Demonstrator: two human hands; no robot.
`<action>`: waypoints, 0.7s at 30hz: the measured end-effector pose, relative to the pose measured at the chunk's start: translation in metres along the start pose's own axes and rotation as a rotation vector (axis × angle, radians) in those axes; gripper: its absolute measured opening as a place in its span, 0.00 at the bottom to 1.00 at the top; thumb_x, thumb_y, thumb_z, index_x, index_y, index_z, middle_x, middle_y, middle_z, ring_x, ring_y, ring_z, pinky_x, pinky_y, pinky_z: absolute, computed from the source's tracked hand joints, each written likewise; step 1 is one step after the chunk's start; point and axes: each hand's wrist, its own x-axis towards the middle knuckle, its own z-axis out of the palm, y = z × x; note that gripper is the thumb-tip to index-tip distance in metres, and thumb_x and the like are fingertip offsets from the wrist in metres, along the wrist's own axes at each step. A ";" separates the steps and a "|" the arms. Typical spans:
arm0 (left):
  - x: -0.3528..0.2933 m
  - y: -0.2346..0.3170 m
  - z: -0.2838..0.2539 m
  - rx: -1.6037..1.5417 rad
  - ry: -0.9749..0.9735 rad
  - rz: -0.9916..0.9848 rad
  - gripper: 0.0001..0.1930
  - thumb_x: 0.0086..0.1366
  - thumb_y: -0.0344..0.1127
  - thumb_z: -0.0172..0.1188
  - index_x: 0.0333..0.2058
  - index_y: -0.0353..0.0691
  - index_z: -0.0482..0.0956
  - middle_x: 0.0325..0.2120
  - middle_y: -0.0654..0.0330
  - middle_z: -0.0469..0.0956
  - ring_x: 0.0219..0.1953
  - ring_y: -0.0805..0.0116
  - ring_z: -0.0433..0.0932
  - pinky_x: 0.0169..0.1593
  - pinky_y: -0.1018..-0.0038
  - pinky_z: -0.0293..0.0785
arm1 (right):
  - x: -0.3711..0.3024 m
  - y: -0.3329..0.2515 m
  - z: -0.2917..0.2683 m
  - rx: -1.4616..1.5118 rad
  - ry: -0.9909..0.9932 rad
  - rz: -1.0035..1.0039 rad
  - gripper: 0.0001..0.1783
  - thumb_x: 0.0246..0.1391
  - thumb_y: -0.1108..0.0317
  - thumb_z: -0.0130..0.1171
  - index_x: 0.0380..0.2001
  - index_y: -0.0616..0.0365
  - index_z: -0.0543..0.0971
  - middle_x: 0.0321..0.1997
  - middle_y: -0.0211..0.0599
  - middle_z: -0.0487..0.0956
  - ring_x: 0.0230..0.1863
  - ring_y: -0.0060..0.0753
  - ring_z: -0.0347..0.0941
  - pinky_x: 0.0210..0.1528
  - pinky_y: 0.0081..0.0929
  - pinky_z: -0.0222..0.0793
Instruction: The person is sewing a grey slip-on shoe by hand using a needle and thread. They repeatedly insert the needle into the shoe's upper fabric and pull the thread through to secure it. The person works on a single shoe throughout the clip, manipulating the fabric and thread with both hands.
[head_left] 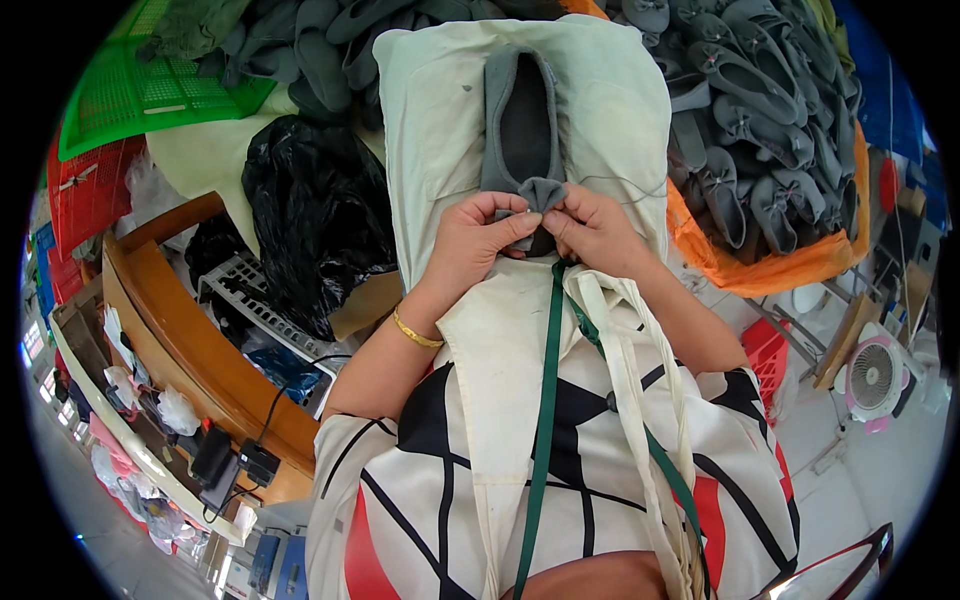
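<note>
A grey fabric slipper (495,125) lies on the white cloth-covered pad (430,120) in front of me, its toe end pointing toward my body. At that end sits a small grey fabric bow (543,190). My left hand (482,225) pinches the bow from the left, thumb and index fingertips pressed together beside a tiny whitish speck that I cannot make out. From the right, my right hand (592,228) is closed on the bow's other side. A thin thread (625,184) loops over the pad beside my right hand. The slipper's toe is partly hidden behind my fingers.
To the right, an orange sack (770,275) holds many grey slippers with bows; more grey slippers (320,60) are heaped at the far left. A black plastic bag (315,220), green basket (150,95) and wooden furniture (200,340) stand left. A small fan (873,375) is at right.
</note>
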 end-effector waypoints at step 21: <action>0.001 -0.014 0.002 -0.177 -0.020 0.084 0.09 0.65 0.28 0.66 0.43 0.37 0.80 0.31 0.64 0.82 0.28 0.79 0.79 0.32 0.81 0.79 | 0.000 0.016 -0.006 -0.095 -0.091 -0.326 0.08 0.65 0.73 0.52 0.46 0.61 0.75 0.39 0.25 0.77 0.41 0.15 0.69 0.47 0.20 0.67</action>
